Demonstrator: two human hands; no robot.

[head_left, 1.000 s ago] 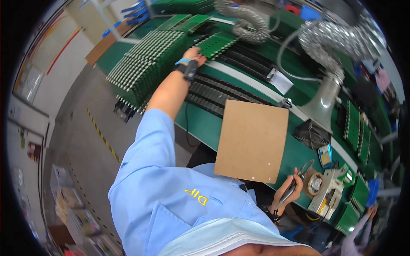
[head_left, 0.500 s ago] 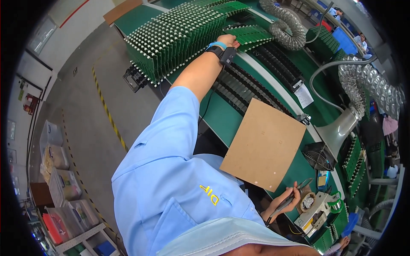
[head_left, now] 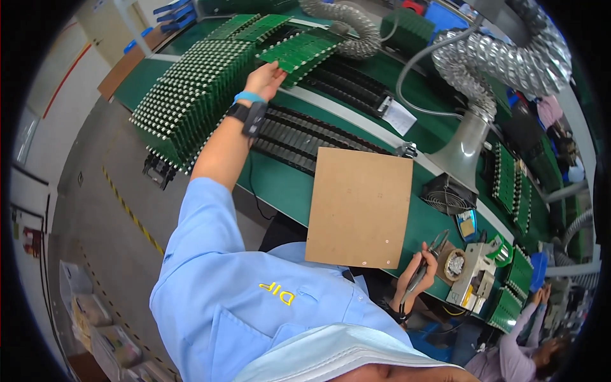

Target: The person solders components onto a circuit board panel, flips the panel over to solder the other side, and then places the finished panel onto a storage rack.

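Note:
With my arm stretched out, my left hand (head_left: 266, 81) pinches the near edge of a green circuit board panel (head_left: 298, 49). The panel lies at the right end of a long stack of upright green circuit boards (head_left: 194, 83) with pale round parts along their top edges. Lower right, my right hand (head_left: 420, 274) is closed around a slim dark-handled tool (head_left: 417, 277) with a forked-looking metal end; its exact kind is unclear. Between my hands, a plain brown board (head_left: 359, 207) reaches over the near edge of the green bench (head_left: 280, 172).
Black slotted racks (head_left: 299, 137) run along the bench. A fume hood (head_left: 461, 149) with a silver flexible duct (head_left: 509, 63) stands behind a black fan (head_left: 449, 194). Near my right hand are a round tin (head_left: 454, 264) of metallic shavings and a pale boxy device (head_left: 474, 277). Another person (head_left: 515, 347) is at lower right.
The whole view has swung, so the bench sits further left. My left hand keeps hold of the panel, and my right hand still grips the dark tool.

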